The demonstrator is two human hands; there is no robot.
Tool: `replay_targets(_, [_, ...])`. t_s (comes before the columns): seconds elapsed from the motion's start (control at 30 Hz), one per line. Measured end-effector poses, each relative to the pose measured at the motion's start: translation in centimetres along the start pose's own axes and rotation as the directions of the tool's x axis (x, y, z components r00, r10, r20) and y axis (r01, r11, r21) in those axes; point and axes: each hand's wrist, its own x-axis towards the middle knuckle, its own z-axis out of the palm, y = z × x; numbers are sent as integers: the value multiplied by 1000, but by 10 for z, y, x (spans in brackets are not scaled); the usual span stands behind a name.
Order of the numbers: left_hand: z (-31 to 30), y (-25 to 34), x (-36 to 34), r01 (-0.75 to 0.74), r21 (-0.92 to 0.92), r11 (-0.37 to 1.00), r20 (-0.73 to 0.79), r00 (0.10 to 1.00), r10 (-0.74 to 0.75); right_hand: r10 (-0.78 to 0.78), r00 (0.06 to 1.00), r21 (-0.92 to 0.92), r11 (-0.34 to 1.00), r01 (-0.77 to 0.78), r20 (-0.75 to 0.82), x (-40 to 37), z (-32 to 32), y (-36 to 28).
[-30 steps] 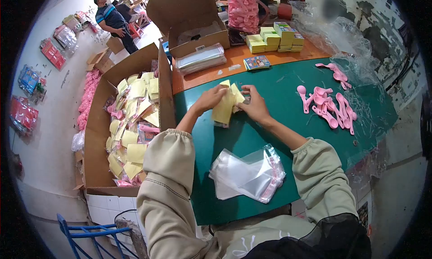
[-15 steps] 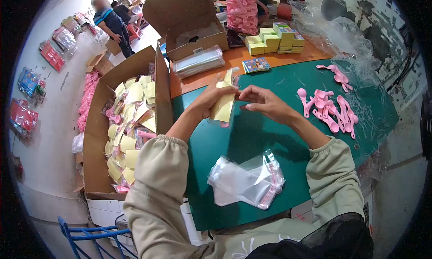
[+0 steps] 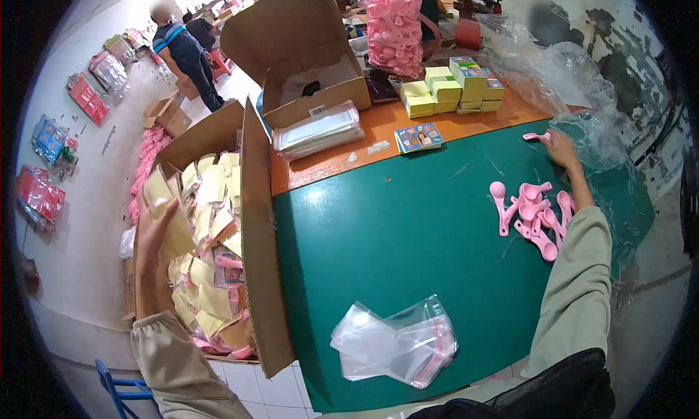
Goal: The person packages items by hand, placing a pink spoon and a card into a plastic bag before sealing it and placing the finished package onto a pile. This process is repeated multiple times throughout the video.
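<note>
My left hand [image 3: 153, 226] is over the left side of the large cardboard box [image 3: 263, 273], closed on a clear packet with a pale yellow card [image 3: 177, 233]. Many similar packets [image 3: 212, 182] fill the box, some showing pink pieces. At the far right of the green table, my right hand [image 3: 562, 151] is closed on pink measuring spoons [image 3: 537, 136]; the fingers hide part of them. Nearer to me lies a loose pile of pink measuring spoons [image 3: 535, 211]. Clear plastic bags [image 3: 397, 342] with a pinkish strip lie near the table's front edge.
Stacks of small cards [image 3: 437, 91] and a single card pile [image 3: 419, 137] stand at the back. Nearby are a bundle of clear sleeves [image 3: 319, 131], an open carton [image 3: 313, 91] and a bag of pink spoons [image 3: 395, 29]. Another person [image 3: 186, 55] stands at far left.
My left hand has carried the packet from above the table leftward to the box. My right hand has left the packet and reached to the spoons at far right. The view has shifted.
</note>
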Motion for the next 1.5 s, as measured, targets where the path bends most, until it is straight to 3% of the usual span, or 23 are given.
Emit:
replay_targets(0.1, [-37, -103, 22, -60, 505, 861, -59, 993, 104, 77, 997, 15, 997, -77, 14, 8, 22, 26])
replay_targets(0.13, [-26, -67, 3, 76, 409, 910, -1, 997, -82, 65, 997, 47, 997, -67, 29, 10, 25, 28])
replay_targets(0.2, [-11, -32, -31, -18, 278, 960, 148, 989, -24, 42, 997, 106, 993, -50, 68, 10, 29, 32])
replay_targets(0.27, [-6, -32, -57, -179, 231, 956, 286, 952, 109, -101, 992, 216, 973, 84, 69, 2, 29, 23])
replay_targets(0.3, [8, 5, -79, -208, 431, 878, 282, 955, 88, -175, 983, 271, 951, 152, 63, -2, 28, 13])
replay_targets(0.33, [23, 40, -100, -189, 510, 839, 262, 963, 58, -246, 965, 316, 926, 207, 90, -13, 19, -4])
replay_targets(0.4, [36, 67, -125, -312, 534, 786, 315, 936, 158, -387, 912, 412, 859, 304, 134, -48, -8, -46])
replay_targets(0.47, [45, 88, -147, -315, 536, 783, 304, 938, 169, -546, 824, 590, 719, 368, 152, -73, -18, -70])
replay_targets(0.5, [47, 92, -156, -340, 506, 793, 315, 928, 197, -620, 771, 671, 634, 384, 144, -83, -24, -79])
replay_targets(0.6, [48, 106, -177, -342, 481, 807, 342, 921, 186, -620, 724, 516, 745, 423, 302, -115, -44, -98])
replay_targets(0.63, [48, 108, -183, -356, 476, 804, 344, 917, 202, -642, 717, 584, 702, 407, 271, -121, -41, -95])
replay_targets(0.7, [46, 110, -193, -388, 464, 796, 346, 907, 240, -551, 821, 591, 716, 371, 151, -148, -43, -101])
replay_targets(0.77, [47, 112, -208, -347, 445, 825, 325, 921, 213, -566, 824, 481, 734, 479, 43, -185, -71, -134])
replay_targets(0.8, [47, 112, -217, -329, 434, 838, 315, 928, 201, -460, 884, 516, 779, 357, 83, -205, -64, -134])
replay_targets(0.87, [51, 111, -235, -314, 385, 868, 368, 915, 167, -610, 792, 102, 790, 605, 22, -235, -70, -143])
replay_targets(0.97, [76, 117, -255, -268, 165, 949, 472, 866, 163, -683, 725, -43, 730, 682, -88, -232, -40, -111])
replay_targets(1.07, [110, 113, -264, -244, -21, 970, 545, 810, 215, -586, 810, 186, 793, 580, -22, -203, -29, -79])
replay_targets(1.1, [119, 113, -266, -260, -30, 965, 563, 794, 231, -554, 821, 242, 785, 570, -139, -195, -33, -75])
replay_targets(1.2, [135, 110, -274, -241, -106, 965, 576, 776, 257, -328, 938, 586, 784, 203, 113, -173, -71, -68])
replay_targets(1.23, [138, 108, -276, -225, -128, 966, 574, 778, 257, -306, 952, 629, 743, 230, 14, -176, -80, -81])
replay_targets(1.37, [152, 100, -282, -234, -156, 960, 549, 787, 281, -333, 931, 581, 792, 190, 150, -215, -80, -134])
replay_targets(1.5, [156, 95, -285, -200, -155, 967, 539, 803, 253, -401, 916, 480, 801, 359, -16, -247, -47, -166])
